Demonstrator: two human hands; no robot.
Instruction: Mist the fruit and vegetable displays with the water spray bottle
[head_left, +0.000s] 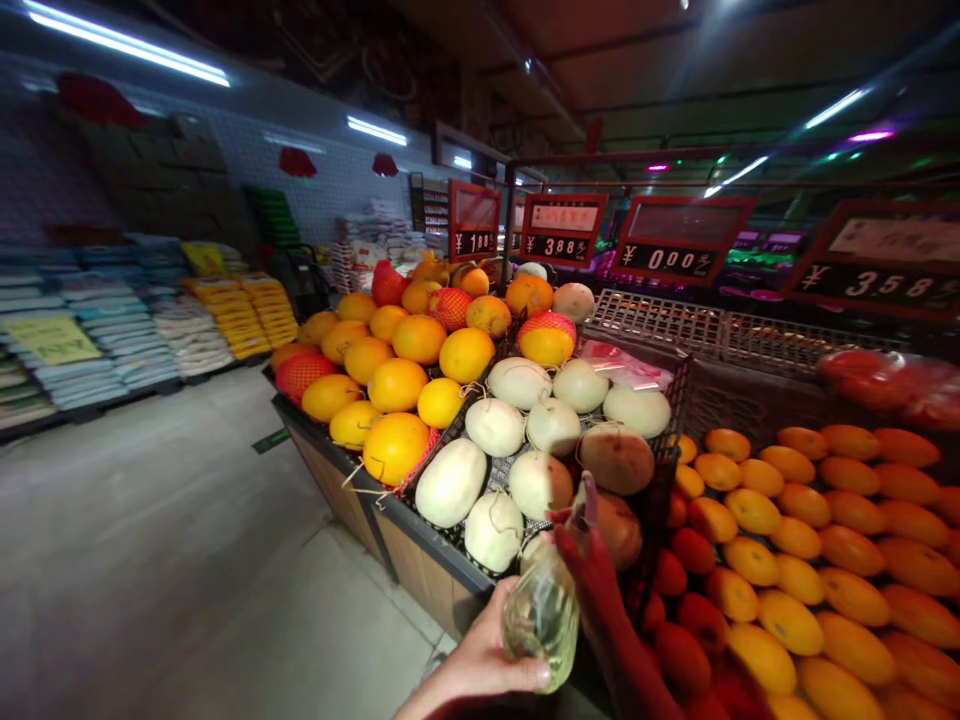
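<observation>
My left hand [484, 665] is wrapped around the lower part of a clear plastic bottle [540, 615] holding pale liquid. My right hand [596, 575], lit red, is closed around the bottle's neck just below its pale top [586, 500]. Both hands hold the bottle at the near edge of a black crate [664, 470] of pale white-green melons [495, 427]. A brownish melon [616, 457] lies right behind the bottle.
Yellow-orange melons [397, 385], some in red netting, fill the crate to the left. Mangoes [810, 540] are piled on the right. Red price signs [555, 230] stand behind. An empty wire basket [660, 320] sits beyond. Grey floor [172, 560] and stacked sacks [112, 320] lie left.
</observation>
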